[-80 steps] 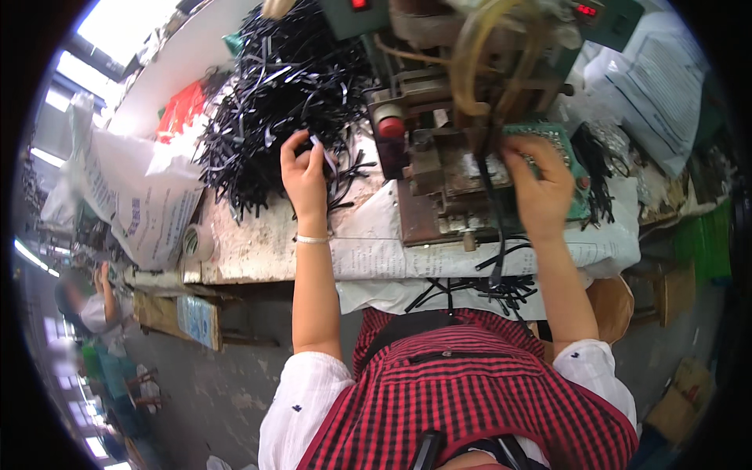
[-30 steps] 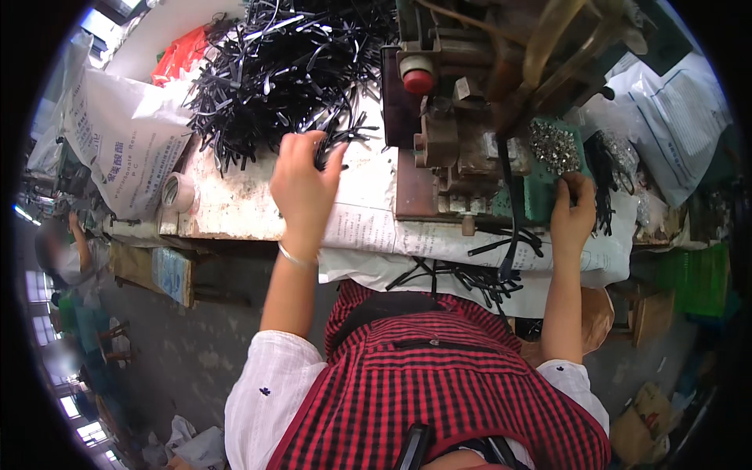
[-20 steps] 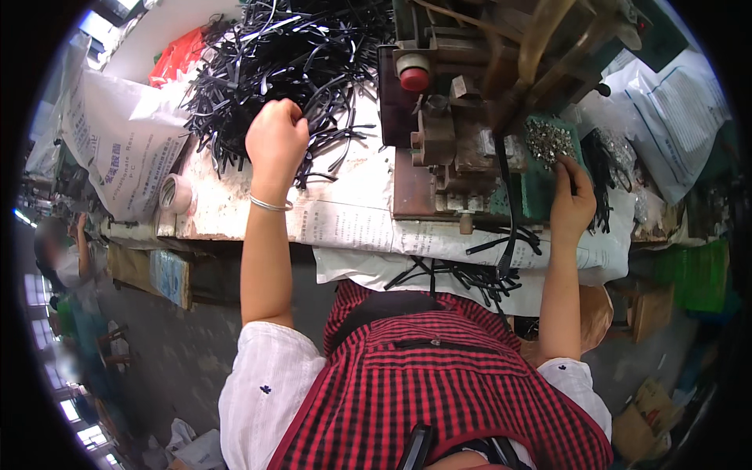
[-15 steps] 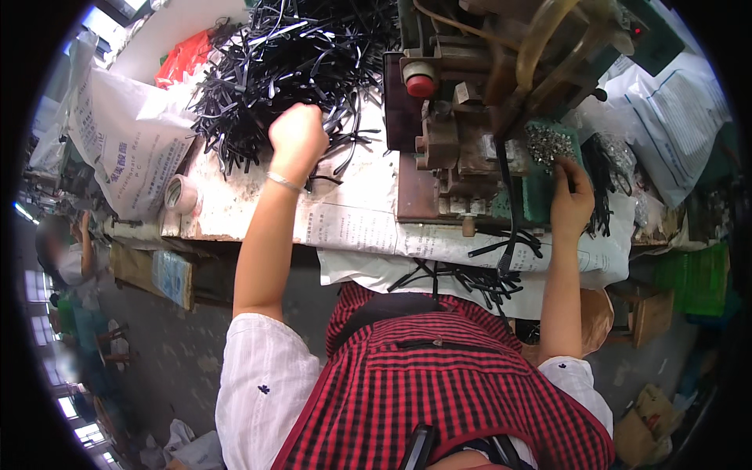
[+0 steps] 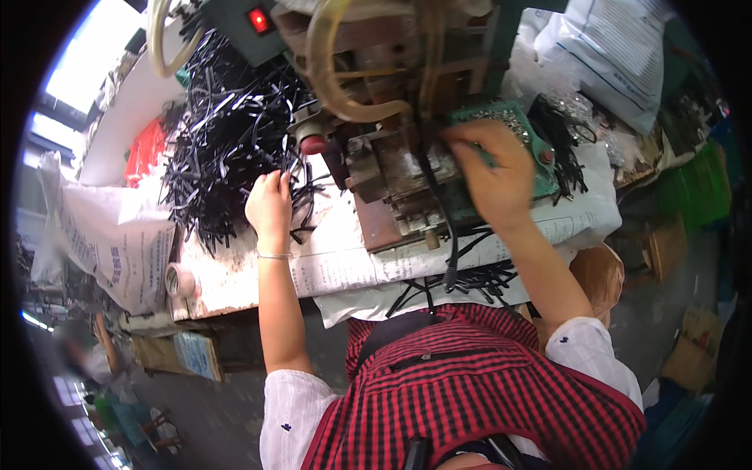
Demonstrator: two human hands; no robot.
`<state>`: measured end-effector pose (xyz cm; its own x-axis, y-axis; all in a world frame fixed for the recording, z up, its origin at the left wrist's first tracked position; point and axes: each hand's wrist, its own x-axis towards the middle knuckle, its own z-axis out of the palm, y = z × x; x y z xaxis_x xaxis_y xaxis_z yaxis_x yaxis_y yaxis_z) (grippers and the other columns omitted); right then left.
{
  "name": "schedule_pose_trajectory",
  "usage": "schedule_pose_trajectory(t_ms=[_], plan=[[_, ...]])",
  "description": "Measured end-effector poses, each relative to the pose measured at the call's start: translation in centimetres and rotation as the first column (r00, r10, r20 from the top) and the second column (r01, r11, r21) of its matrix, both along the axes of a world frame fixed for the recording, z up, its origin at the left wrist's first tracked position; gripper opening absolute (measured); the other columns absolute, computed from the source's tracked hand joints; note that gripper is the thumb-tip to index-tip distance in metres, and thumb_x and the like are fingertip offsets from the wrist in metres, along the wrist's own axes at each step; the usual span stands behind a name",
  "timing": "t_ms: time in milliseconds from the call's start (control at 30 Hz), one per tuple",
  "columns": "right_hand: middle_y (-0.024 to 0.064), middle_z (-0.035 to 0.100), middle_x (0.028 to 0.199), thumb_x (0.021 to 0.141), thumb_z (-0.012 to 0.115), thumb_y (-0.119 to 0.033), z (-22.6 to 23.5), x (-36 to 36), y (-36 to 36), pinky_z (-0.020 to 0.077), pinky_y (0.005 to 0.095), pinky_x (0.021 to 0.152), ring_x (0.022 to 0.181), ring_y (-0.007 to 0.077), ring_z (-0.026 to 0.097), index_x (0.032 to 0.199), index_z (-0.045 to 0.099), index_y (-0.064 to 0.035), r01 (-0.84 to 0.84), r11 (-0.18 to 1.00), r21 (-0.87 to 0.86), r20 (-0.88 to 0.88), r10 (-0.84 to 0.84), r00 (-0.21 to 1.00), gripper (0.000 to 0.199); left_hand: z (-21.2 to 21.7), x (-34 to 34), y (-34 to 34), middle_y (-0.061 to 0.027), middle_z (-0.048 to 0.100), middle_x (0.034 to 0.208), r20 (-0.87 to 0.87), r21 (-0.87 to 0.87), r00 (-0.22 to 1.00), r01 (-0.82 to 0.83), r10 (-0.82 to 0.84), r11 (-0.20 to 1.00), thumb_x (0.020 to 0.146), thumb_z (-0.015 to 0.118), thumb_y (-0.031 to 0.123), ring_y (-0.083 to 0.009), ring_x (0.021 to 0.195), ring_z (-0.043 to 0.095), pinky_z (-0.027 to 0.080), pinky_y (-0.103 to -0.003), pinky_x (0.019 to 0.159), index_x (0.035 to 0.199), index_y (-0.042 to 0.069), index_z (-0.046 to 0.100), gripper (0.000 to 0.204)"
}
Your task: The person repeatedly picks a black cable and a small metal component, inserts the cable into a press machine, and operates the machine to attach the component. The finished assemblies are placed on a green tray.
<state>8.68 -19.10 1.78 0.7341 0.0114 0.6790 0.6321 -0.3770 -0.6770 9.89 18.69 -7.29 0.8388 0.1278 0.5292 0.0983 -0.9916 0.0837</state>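
My left hand is at the near edge of a large heap of black eyeglass temples. Its fingers are curled closed, and I cannot make out what is in them. My right hand reaches over the bench machine, thumb and finger pinched beside the metal fixture. Whatever the pinch holds is too small and blurred to name. One black temple runs from the fixture toward me, its end hanging over the bench edge. Behind my right hand lies a green tray with small metal parts.
A red knob sticks out at the machine's left, below a thick yellowish hose. More temples lie on white sacking by my lap. A tape roll and a white sack stand left. A clear-wrapped bag lies back right.
The view has turned, shifting the machine leftward in it. My right hand has gone from the metal parts to the fixture. My left hand has drawn back to the heap's near edge.
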Motion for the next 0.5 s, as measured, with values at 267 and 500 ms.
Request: schedule_pose_trajectory(t_ms=[267, 500], plan=[[0.0078, 0.073, 0.108, 0.087, 0.077, -0.001, -0.7, -0.6, 3.2, 0.0517, 0.0286, 0.091, 0.102, 0.0132, 0.068, 0.128, 0.060, 0.0004, -0.048, 0.849, 0.526, -0.269, 0.220, 0.938, 0.044, 8.4, -4.3, -10.6, -0.0115, 0.075, 0.099, 0.619, -0.680, 0.775, 0.609, -0.124, 0.409, 0.102, 0.066, 0.002, -0.0089, 0.086, 0.066, 0.054, -0.021, 0.079, 0.110, -0.008, 0.069, 0.013], [0.0173, 0.059, 0.141, 0.086, 0.058, 0.006, 3.4, -5.1, 3.1, 0.0478, 0.0351, 0.105, 0.125, 0.0241, 0.063, 0.145, 0.047, 0.0021, -0.210, 0.818, 0.535, -0.295, 0.414, 0.861, 0.060, 11.1, -7.0, -16.5, -0.0170, 0.075, 0.101, 0.629, -0.160, 0.536, 0.798, -0.563, 0.581, 0.083, 0.082, 0.001, -0.0234, 0.078, 0.071, 0.057, -0.031, 0.069, 0.099, 0.000, 0.072, 0.019]])
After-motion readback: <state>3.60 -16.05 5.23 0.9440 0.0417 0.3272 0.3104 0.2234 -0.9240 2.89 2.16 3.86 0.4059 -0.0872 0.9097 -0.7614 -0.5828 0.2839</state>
